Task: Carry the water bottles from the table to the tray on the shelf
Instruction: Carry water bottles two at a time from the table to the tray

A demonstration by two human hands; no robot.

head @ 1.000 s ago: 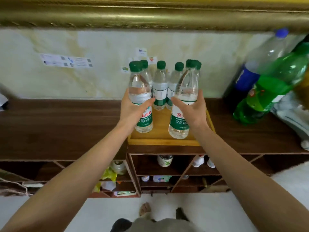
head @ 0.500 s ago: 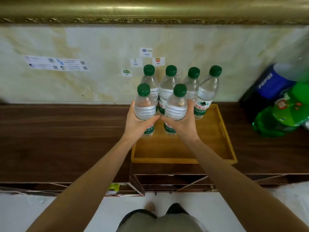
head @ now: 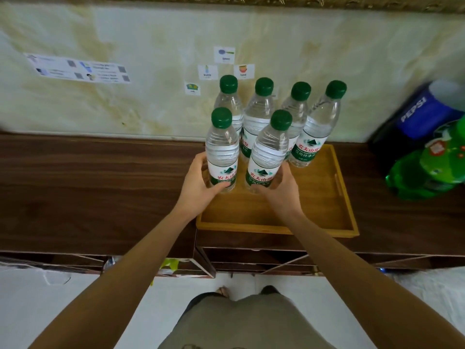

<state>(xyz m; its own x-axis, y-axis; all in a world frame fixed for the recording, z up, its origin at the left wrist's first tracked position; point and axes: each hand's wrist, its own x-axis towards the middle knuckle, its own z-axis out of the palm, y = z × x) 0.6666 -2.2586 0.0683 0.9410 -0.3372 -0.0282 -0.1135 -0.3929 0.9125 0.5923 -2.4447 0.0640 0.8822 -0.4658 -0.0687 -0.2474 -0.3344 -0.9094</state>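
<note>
- Seen from a head camera, looking down over two bare forearms at a dark wooden shelf (head: 100,187) against a pale marbled wall.
- On the shelf, a shallow wooden tray (head: 276,226), its front edge close to the shelf's front edge.
- Along the tray's back edge, four green-capped water bottles in a row (head: 314,137), upright and close together.
- In front of that row, toward the tray's left side, two more bottles, upright, bases on or just above the tray floor; impossible to tell which.
- Left hand (head: 198,187) wrapped round the left front bottle (head: 222,157) at its label.
- Right hand (head: 281,192) wrapped round the right front bottle (head: 268,159) low on its label.
- At the shelf's right end, a blue Pepsi bottle (head: 415,114) and a green soda bottle (head: 432,167), leaning.
- Likely step: setting down this pair.
- Next, probably: loosening both grips without tipping either bottle or knocking the back row.
</note>
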